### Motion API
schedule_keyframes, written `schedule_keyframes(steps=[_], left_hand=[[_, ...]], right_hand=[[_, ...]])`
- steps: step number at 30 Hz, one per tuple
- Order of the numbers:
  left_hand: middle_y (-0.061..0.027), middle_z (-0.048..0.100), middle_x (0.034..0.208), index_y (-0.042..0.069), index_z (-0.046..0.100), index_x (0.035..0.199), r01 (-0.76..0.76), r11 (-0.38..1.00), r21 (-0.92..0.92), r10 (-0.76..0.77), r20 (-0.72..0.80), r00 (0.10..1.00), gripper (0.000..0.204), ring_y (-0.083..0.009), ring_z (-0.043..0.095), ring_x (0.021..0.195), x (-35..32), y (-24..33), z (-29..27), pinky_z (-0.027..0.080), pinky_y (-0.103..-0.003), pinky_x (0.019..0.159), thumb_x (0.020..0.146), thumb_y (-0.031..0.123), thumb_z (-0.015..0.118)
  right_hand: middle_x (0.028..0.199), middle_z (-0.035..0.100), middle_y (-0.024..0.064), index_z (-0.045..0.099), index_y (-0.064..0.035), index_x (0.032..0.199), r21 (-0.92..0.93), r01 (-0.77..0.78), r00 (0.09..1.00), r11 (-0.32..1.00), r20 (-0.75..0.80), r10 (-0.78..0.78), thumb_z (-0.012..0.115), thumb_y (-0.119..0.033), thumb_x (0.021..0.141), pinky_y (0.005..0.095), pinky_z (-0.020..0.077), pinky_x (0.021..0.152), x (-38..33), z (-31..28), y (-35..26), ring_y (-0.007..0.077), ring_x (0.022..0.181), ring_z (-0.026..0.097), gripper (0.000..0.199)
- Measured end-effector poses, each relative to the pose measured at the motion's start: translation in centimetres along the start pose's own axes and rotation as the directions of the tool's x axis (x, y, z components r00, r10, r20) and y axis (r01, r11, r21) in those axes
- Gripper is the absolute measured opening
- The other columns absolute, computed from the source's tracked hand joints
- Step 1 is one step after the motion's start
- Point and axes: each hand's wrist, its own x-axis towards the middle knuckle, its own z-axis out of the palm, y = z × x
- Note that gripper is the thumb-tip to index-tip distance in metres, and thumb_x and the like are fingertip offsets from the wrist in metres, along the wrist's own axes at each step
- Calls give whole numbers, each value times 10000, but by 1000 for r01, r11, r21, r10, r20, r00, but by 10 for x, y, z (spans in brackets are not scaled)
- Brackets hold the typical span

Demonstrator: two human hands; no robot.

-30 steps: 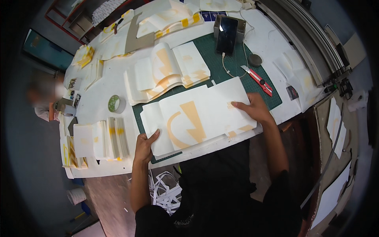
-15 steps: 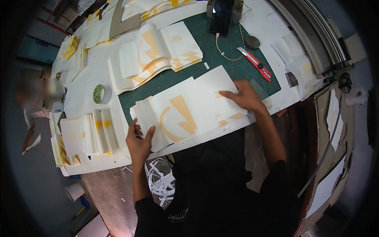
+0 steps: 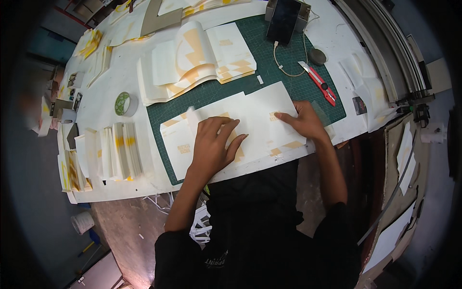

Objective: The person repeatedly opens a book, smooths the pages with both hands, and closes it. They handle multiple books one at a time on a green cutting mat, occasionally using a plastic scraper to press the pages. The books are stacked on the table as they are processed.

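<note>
A long white printed paper sheet (image 3: 269, 108) with pale orange shapes lies before me on the green cutting mat (image 3: 161, 111), reaching over its near edge. At the sheet's right end, my right hand (image 3: 308, 121) grips the edge with its thumb on top. My left hand (image 3: 214, 144) rests over the middle, fingers bent and thumb apart. Beside its knuckles a narrow fold of paper (image 3: 192, 118) stands up. Left of that hand shows a printed left part (image 3: 173, 144). Beyond lies a stack of similar sheets (image 3: 192, 60), its top one curled.
A red utility knife (image 3: 320, 83), blade out, lies on the mat near a round dark object (image 3: 317, 56) and a cabled phone (image 3: 283, 21). A tape roll (image 3: 126, 104) and folded paper bundles (image 3: 118, 151) stand left. A metal rail machine (image 3: 387, 45) borders the right.
My left hand has moved right, from the sheet's left edge to its middle, turning the flap over and exposing another printed part. My right hand keeps its grip. The view has shifted slightly.
</note>
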Motion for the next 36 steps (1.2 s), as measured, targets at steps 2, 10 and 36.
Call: schedule_keyframes(steps=[2,10,36], left_hand=[[-129,708,1053,21,740,1169,-21,998,54,18,58,998,358,-309,678,984,-3,0,2,516,-428,906,886,214,845],[-142,686,959,31,719,1168,141,942,305,-289,519,805,346,-352,705,985,-21,-5,-42,537,-476,912,923,266,786],[-263,221,1757,164,446,1649,197,928,318,-292,286,913,830,-458,163,1639,-45,-35,25,94,-621,1312,995,647,613]], right_hand=[[888,802,136,787,77,1071,-10,4,1000,1000,0,-4,831,-198,930,305,580,663,2,0,2,137,705,734,311],[888,801,144,783,70,1081,15,-19,999,1000,-27,20,803,-219,950,329,583,708,-1,1,8,166,725,744,318],[946,808,159,747,82,1171,0,3,992,1000,-124,-3,819,-194,934,311,583,714,-4,5,5,159,761,749,370]])
